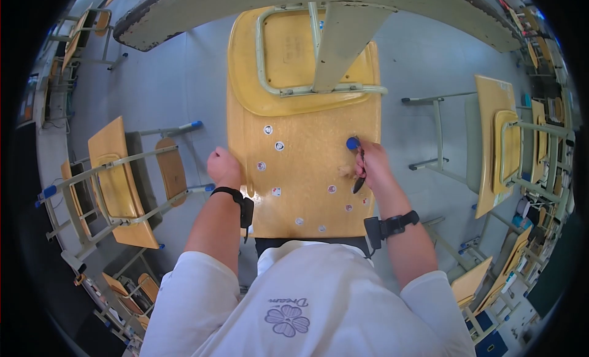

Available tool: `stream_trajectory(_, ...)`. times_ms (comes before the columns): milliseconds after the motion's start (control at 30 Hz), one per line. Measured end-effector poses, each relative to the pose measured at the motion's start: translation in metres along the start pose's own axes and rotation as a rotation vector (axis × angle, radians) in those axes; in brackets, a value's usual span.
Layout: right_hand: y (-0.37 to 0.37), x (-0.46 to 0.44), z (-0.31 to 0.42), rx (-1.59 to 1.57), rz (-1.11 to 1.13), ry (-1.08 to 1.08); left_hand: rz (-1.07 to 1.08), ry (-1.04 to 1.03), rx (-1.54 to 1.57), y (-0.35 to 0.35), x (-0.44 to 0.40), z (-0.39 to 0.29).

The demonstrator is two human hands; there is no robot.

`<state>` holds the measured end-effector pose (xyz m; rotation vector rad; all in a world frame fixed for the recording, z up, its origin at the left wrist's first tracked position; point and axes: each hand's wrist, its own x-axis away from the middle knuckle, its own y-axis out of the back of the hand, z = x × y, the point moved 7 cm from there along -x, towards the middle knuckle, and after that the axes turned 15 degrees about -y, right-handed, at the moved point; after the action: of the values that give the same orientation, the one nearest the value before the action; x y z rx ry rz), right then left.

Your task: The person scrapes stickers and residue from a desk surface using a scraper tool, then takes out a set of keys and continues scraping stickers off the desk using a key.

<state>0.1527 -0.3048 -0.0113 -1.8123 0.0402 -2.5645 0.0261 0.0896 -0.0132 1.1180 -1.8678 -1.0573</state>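
My right hand is closed around a slim dark tool over the right side of a yellow wooden desk. The tool's narrow dark end points down toward me; its exact kind is unclear. At the hand's far side is a round blue piece, and I cannot tell whether it joins the tool. A brownish patch shows just left of my fingers. Small round stickers and a squarish sticker are scattered on the desktop. My left hand makes a fist beside the desk's left edge, its palm side hidden.
An upturned chair rests on the desk's far half, its chipped grey metal bar reaching across the top of the view. More desks with upturned chairs stand left and right on the grey floor.
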Motion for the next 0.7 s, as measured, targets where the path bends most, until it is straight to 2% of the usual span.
stream_trajectory(100,0.000,-0.001,-0.004,-0.020,0.087,-0.026,-0.013,-0.029,0.008,0.000,-0.002,0.000)
stream_trajectory(233,0.004,0.004,-0.007,0.027,0.010,-0.046,0.007,-0.009,-0.008,-0.004,-0.004,0.005)
stream_trajectory(300,-0.001,0.002,-0.002,-0.055,-0.020,0.005,0.012,-0.015,0.031,-0.005,-0.004,0.005)
stream_trajectory(400,0.004,0.002,-0.009,-0.071,0.056,-0.040,-0.006,-0.009,0.012,-0.002,-0.003,0.002)
stream_trajectory(700,0.000,0.000,-0.008,-0.068,0.042,-0.008,0.012,0.007,-0.012,-0.003,-0.004,0.004)
